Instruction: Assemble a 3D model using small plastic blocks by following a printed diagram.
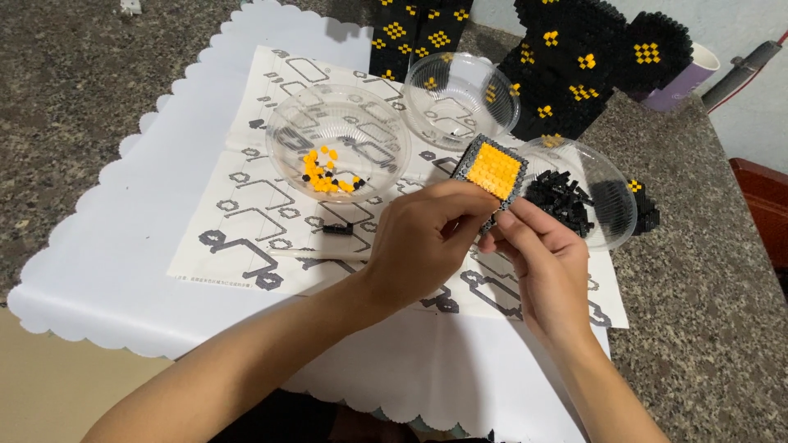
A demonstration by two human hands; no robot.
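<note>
Two bare forearms, sleeveless as far as the lower frame edge. Left hand (423, 238) and right hand (546, 262) without gloves, rings, watch or wristband. Fingernails short and plain, no polish. Slender fingers, knuckles clearly outlined. No clothing visible on either arm; dark fabric glimpsed below, unclear whether worn.

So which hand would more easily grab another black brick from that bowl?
Probably the right hand: it sits beside the bowl of black bricks, while the left hand grips the yellow panel, farther off.
</note>
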